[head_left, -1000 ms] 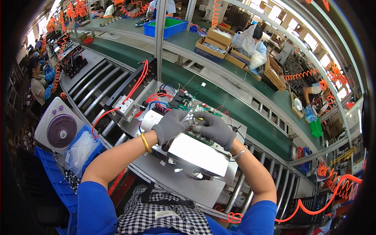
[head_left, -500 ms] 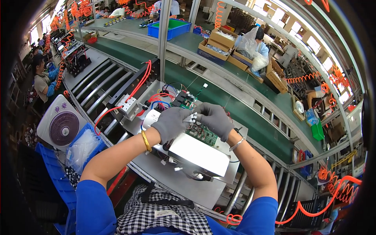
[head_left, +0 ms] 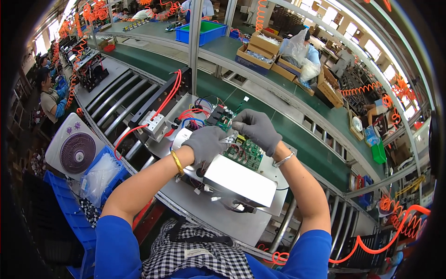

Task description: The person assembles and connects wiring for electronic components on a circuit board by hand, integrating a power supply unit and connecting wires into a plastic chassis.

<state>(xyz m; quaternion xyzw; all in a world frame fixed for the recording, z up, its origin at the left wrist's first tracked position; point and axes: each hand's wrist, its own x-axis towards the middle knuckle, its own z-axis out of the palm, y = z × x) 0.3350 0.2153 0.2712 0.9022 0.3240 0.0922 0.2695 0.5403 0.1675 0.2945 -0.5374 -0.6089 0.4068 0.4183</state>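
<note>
Both my hands wear grey gloves and are raised over an open metal chassis [head_left: 277, 186]. In my left hand [head_left: 206, 145] several small white connectors [head_left: 228, 139] are pinched, their ends sticking out toward the right. My right hand [head_left: 257, 131] is a little apart from them, thumb and fingertips closed together; what they hold, if anything, is too small to name. Below the hands lies a green circuit board [head_left: 247, 152] with wires and parts on it. A bright metal box [head_left: 239, 180] sits nearer to me, and a white cylinder [head_left: 180, 138] is partly covered by my left hand.
A terminal block [head_left: 155, 123] with red wires stands at the chassis's left. Loose white plugs [head_left: 215, 198] hang by the metal box. Rollers [head_left: 123, 100] run along the line. At left are a fan [head_left: 76, 151] and a blue bin [head_left: 116, 176] of clear bags.
My right hand has lifted up and away from the white connectors, so a gap now shows between the hands. My left hand still holds them, slightly shifted right.
</note>
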